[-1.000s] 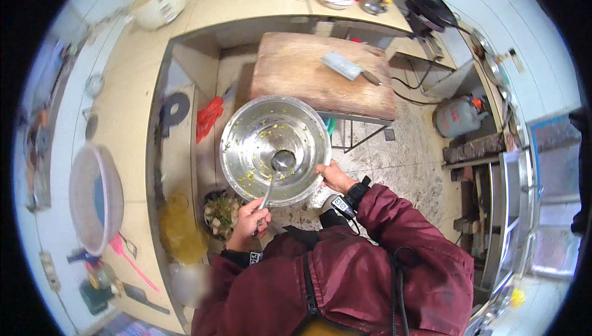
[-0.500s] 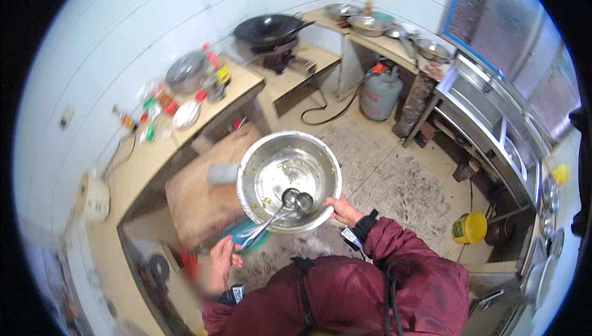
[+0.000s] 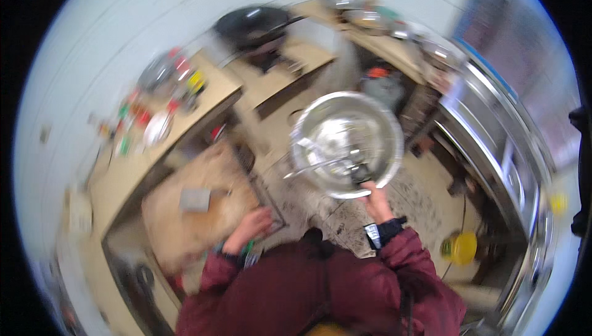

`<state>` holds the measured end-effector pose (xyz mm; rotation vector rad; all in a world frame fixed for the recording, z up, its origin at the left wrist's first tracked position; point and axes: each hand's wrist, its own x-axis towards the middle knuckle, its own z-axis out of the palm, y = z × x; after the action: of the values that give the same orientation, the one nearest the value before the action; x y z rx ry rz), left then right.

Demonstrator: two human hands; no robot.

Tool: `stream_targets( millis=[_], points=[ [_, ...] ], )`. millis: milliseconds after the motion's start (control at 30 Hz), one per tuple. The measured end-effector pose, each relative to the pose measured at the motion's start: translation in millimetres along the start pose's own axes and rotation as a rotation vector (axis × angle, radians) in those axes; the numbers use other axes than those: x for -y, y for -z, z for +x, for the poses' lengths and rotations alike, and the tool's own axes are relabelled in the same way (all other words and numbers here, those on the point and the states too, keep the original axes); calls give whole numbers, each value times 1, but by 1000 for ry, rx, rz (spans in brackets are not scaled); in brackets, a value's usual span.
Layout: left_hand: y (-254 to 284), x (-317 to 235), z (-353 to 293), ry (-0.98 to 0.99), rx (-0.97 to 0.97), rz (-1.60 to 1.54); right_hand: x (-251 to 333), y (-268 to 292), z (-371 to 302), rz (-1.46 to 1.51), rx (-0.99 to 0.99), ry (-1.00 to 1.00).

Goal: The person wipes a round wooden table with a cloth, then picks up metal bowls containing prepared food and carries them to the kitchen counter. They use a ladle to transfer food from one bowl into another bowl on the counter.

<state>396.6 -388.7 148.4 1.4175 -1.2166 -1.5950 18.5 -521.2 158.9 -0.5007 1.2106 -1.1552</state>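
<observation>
My right hand (image 3: 377, 203) grips the near rim of a wide metal basin (image 3: 388, 142), held tilted in the air over the floor. Two ladles (image 3: 357, 172) lie inside it, their handles sticking out over the left rim; bits of green cling to the metal. My left hand (image 3: 251, 225) is away from the basin, low over the right edge of a thick wooden chopping board (image 3: 179, 225). Motion smears its fingers, and nothing in them can be made out. On the board sits a flat grey rectangular thing (image 3: 195, 200), perhaps a cleaver blade.
A black wok (image 3: 253, 24) stands on a stove at the back. Bottles and bowls crowd the left counter (image 3: 216, 86). At the back right are a gas cylinder (image 3: 382, 89) and a metal sink unit (image 3: 475, 126). A yellow bucket (image 3: 462, 248) stands at right.
The basin has moved right and away from the board, carried by my right hand. My left hand has left the ladle handles and come to the board's edge. The view has turned and blurred.
</observation>
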Motion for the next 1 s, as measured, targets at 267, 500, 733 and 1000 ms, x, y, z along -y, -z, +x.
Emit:
stream_targets(
  millis=[267, 500, 733, 1000],
  points=[
    [-9, -87, 182, -26, 106, -553, 59, -104, 100, -151, 142, -163],
    [36, -94, 197, -133, -528, -856, 42, -216, 154, -310, 602, -289],
    [95, -31, 92, -119, -1093, -1108, 44, -295, 174, -636, 1083, -475],
    [208, 126, -84, 420, -1254, 664, 116, -191, 294, -568, 514, -277]
  ],
)
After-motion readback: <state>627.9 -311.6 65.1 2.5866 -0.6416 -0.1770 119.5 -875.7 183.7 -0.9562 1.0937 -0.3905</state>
